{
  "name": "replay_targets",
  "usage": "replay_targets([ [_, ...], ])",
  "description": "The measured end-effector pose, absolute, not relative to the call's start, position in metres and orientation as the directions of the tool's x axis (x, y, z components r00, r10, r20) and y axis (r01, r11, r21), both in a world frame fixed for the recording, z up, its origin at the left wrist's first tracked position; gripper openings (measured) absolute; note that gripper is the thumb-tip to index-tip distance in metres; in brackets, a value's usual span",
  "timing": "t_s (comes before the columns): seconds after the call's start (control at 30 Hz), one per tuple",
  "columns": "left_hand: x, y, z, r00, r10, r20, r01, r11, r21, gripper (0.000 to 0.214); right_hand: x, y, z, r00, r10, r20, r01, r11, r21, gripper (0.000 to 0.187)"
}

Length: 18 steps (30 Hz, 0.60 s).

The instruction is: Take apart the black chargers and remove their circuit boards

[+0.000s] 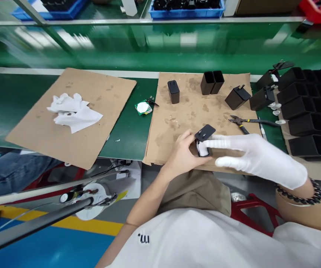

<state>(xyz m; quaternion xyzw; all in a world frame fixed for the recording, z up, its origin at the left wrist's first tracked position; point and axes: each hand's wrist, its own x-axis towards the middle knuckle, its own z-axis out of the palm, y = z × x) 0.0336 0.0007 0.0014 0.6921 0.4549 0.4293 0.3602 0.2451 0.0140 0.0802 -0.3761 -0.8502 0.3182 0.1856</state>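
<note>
Black plastic is seen at the centre: a small case [197,150], its flat pinned lid [205,132] tipped up at the far end, is held over the near part of a sheet of brown cardboard [177,128]. The case is clasped by the bare left hand [180,155], thumb on the near side and fingers on the far side. Inside the mouth a white piece [203,149] is visible. By the gloved right hand [248,156] the mouth is reached with an extended forefinger, while the thumb is kept apart; nothing is seen pinched between them. Whether the white piece is being pressed or only touched cannot be told.

For good work, the case is probably best kept firmly braced by the left hand, with its thumb clear of the rim. The white piece is best guided straight and gently, with light fingertip pressure, so that it is not jammed against the walls. Care should be taken that the raised lid is not bent and that glove fabric is not caught at the edge.
</note>
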Motion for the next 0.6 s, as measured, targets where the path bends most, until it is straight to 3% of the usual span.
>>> replay_targets([
  [0.07,0.034,0.004,0.008,0.247,0.941,0.232,0.411,-0.318,0.854,0.040,0.253,0.020,0.084,-0.522,0.834,0.179,0.551,0.490,-0.676,0.027],
  [0.17,0.038,0.010,0.013,0.333,0.927,0.172,0.462,-0.319,0.827,0.038,0.263,0.040,0.074,-0.450,0.853,0.265,0.560,0.501,-0.660,0.034],
  [0.23,0.041,0.012,0.010,0.391,0.907,0.157,0.414,-0.326,0.850,0.045,0.268,0.053,0.062,-0.514,0.845,0.150,0.503,0.438,-0.745,0.039],
  [0.33,0.043,0.009,0.002,0.385,0.914,0.131,0.346,-0.275,0.897,0.065,0.273,0.058,0.047,-0.510,0.860,0.009,0.452,0.277,-0.848,0.032],
  [0.5,0.051,-0.006,-0.008,0.237,0.960,0.151,0.310,-0.222,0.924,0.066,0.269,0.035,0.043,-0.404,0.906,0.123,0.472,0.322,-0.821,0.043],
  [0.6,0.055,-0.009,-0.007,0.206,0.966,0.159,0.292,-0.216,0.932,0.065,0.267,0.034,0.040,-0.448,0.891,0.072,0.366,0.256,-0.895,0.049],
])
